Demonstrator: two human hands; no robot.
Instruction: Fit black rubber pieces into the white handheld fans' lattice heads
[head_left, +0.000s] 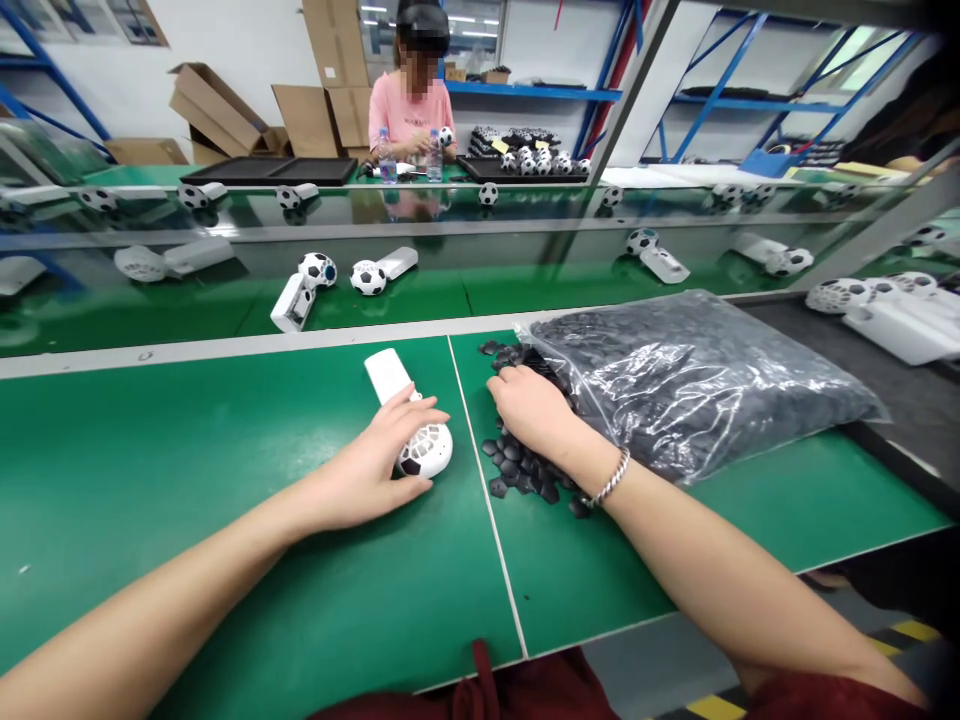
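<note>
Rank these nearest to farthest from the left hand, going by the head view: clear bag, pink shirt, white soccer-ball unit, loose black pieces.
1. White soccer-ball unit: partly covered by the left hand.
2. Loose black pieces: to the right, around the right hand.
3. Clear bag: farther right, past the pieces.
4. Pink shirt: ahead, well back in the scene.

Under left fingers (420, 414): one toy (427, 452); centre: black pieces (527, 472) too many to count; right: one bag (697, 385); upper centre: two bottles (434, 160).
</note>
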